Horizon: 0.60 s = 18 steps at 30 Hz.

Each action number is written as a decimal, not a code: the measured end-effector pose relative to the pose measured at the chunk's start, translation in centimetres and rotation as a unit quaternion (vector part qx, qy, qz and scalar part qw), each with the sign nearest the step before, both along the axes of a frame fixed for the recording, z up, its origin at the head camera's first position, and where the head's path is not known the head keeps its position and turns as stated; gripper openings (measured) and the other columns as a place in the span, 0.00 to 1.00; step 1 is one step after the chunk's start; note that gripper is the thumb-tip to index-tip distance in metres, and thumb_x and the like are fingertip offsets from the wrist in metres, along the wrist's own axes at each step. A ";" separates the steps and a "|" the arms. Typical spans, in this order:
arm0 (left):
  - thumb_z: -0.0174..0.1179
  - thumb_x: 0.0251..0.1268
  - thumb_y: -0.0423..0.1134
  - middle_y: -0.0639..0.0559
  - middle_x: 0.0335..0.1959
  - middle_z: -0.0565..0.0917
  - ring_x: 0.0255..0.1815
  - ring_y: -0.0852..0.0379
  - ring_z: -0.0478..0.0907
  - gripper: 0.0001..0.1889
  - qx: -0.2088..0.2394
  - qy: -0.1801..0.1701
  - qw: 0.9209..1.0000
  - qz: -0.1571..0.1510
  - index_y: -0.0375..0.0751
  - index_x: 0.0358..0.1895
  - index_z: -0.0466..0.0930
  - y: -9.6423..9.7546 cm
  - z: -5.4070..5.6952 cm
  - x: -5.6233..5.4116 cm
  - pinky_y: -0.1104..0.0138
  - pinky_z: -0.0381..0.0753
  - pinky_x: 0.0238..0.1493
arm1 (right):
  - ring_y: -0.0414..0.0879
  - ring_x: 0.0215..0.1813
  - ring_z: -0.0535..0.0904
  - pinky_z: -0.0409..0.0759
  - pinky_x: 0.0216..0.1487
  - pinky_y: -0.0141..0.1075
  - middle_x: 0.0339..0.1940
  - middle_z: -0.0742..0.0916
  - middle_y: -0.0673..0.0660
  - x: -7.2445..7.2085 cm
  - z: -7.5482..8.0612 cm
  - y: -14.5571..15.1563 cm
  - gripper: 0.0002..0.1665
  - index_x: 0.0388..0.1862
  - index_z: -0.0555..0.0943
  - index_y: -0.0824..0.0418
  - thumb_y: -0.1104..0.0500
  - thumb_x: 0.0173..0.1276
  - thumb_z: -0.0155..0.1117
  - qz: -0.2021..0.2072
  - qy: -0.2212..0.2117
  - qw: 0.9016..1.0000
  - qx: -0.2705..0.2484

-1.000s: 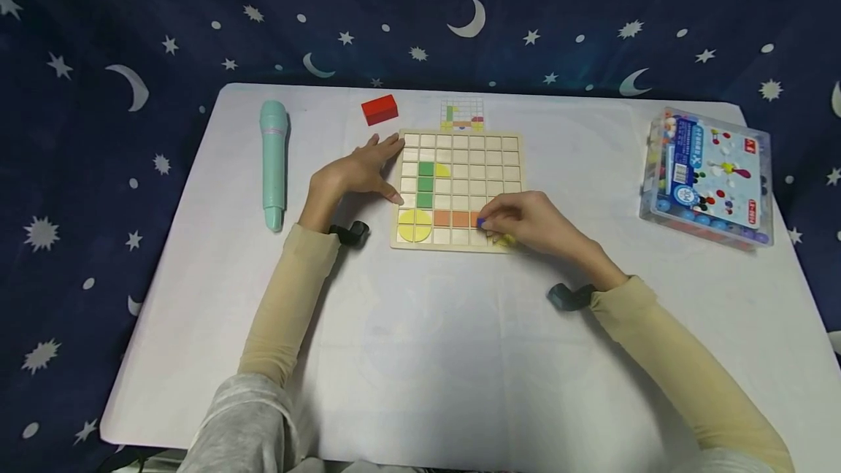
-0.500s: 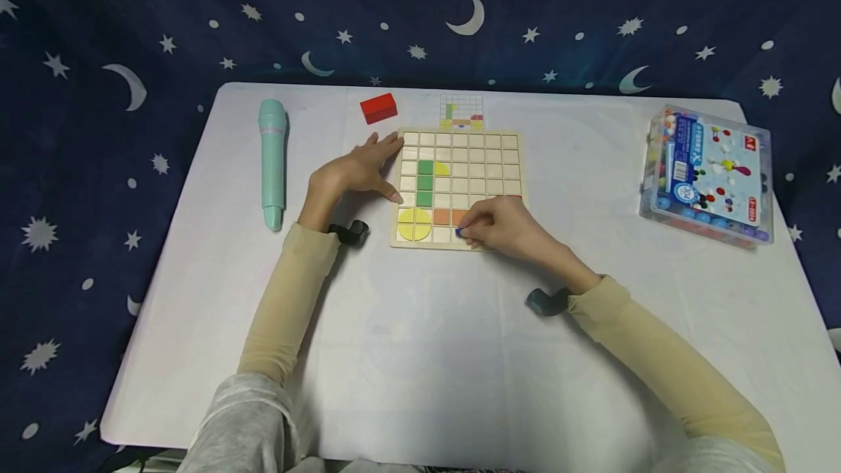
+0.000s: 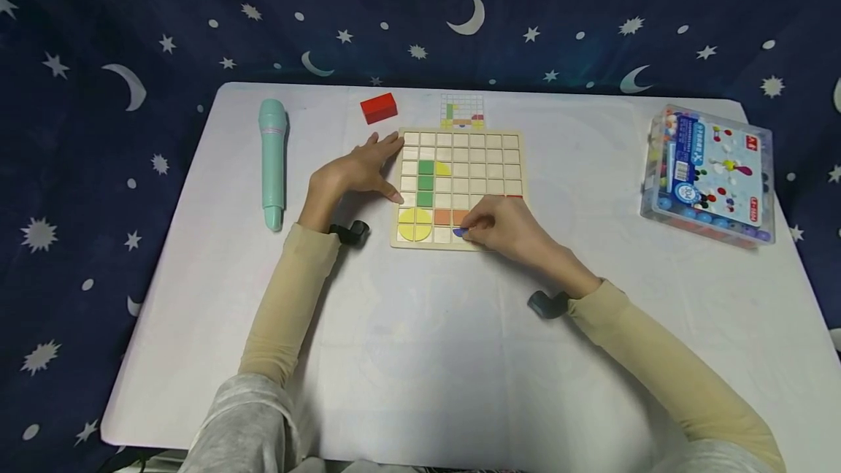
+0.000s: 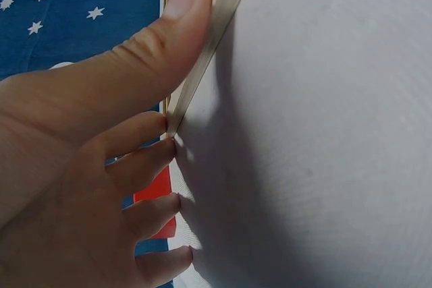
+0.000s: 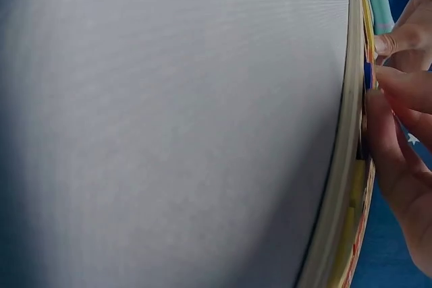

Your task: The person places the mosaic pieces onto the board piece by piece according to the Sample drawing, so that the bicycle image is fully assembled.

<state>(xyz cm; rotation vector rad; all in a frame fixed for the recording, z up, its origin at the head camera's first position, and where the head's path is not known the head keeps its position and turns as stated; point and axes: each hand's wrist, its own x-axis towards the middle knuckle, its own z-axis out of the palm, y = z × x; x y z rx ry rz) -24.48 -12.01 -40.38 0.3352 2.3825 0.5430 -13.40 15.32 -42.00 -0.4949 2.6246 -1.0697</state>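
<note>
A wooden grid board [image 3: 476, 155] lies on the white table. Along its left edge rests my left hand [image 3: 355, 170], fingers spread; in the left wrist view its thumb [image 4: 155, 52] presses the board's rim. My right hand [image 3: 509, 226] is over the bottom row, pinching a small blue tile [image 3: 459, 232] between thumb and fingers at a square there. Green tiles [image 3: 425, 182] form a column, orange tiles [image 3: 442, 217] a row, and yellow tiles [image 3: 415, 225] a circle at the lower left. One yellow tile [image 3: 442, 168] sits beside the top green one. The right hand hides the board's lower right.
Behind the board lies a pattern card [image 3: 462, 109] with a coloured grid. A red block [image 3: 379, 108] is to its left, and a mint-green microphone-shaped object [image 3: 273, 166] farther left. At the right stands a clear plastic box [image 3: 706, 175] holding colourful beads.
My right hand has moved left along the bottom of the board with the blue tile, then lowered it at a bottom-row square, where more of it shows. The left hand has stayed in place.
</note>
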 end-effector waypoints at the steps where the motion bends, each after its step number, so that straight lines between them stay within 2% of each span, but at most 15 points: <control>1: 0.79 0.53 0.46 0.57 0.87 0.38 0.87 0.50 0.27 0.62 -0.001 0.000 1.000 0.001 0.56 0.85 0.41 0.0 0.0 0.0 0.38 0.39 0.82 | 0.45 0.35 0.82 0.79 0.38 0.35 0.35 0.90 0.53 0.0 0.0 0.0 0.05 0.36 0.91 0.60 0.65 0.61 0.76 0.003 0.000 1.000 0.001; 7: 0.79 0.54 0.47 0.57 0.87 0.37 0.87 0.50 0.27 0.62 -0.001 -0.003 1.000 0.000 0.57 0.85 0.40 -0.1 0.0 0.1 0.38 0.39 0.82 | 0.43 0.31 0.80 0.78 0.36 0.33 0.29 0.87 0.52 -0.2 -0.2 -0.3 0.03 0.33 0.89 0.60 0.65 0.59 0.76 0.015 0.032 0.999 0.012; 12: 0.79 0.54 0.46 0.58 0.87 0.37 0.87 0.50 0.26 0.63 -0.002 -0.004 1.000 0.000 0.57 0.85 0.40 -0.1 0.1 0.0 0.38 0.39 0.82 | 0.44 0.32 0.78 0.77 0.35 0.35 0.29 0.85 0.52 -0.3 -0.2 -0.4 0.04 0.33 0.87 0.61 0.63 0.62 0.76 0.016 0.035 0.999 0.019; 18: 0.79 0.53 0.46 0.58 0.87 0.37 0.87 0.50 0.27 0.62 -0.006 -0.005 1.000 0.005 0.57 0.85 0.41 -0.2 0.1 -0.1 0.37 0.41 0.82 | 0.44 0.30 0.77 0.76 0.34 0.36 0.27 0.84 0.51 -0.4 -0.2 -0.3 0.05 0.32 0.86 0.60 0.60 0.64 0.76 0.012 0.059 0.997 0.046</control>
